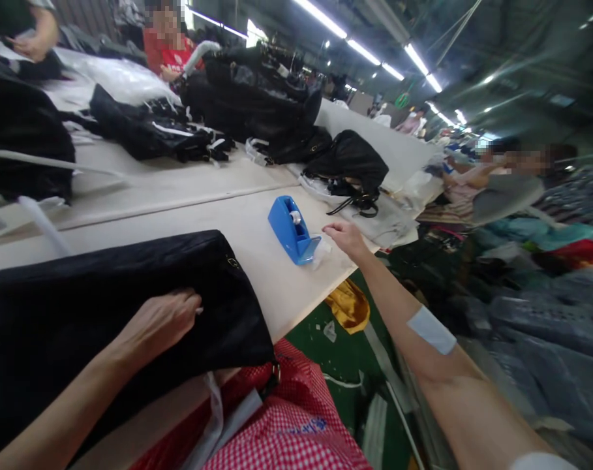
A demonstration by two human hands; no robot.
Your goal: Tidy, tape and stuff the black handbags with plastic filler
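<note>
A large black bag lies on the table in front of me, with metal rings at its right end. My left hand rests over it with curled fingers; a small whitish bit shows at the fingertips, too small to name. Just right of a blue tape dispenser is my right hand, its fingers pinched together and apart from the dispenser. Whatever that pinch may hold cannot be made out. Clear film shows by the dispenser's front end. A pale patch sticks to my right forearm.
Black bags with straps and plastic wrapping lie along the table's far side. More black goods are at the left. A yellow cloth hangs below the table edge. Wrapped grey bundles fill the right. Other people work beyond.
</note>
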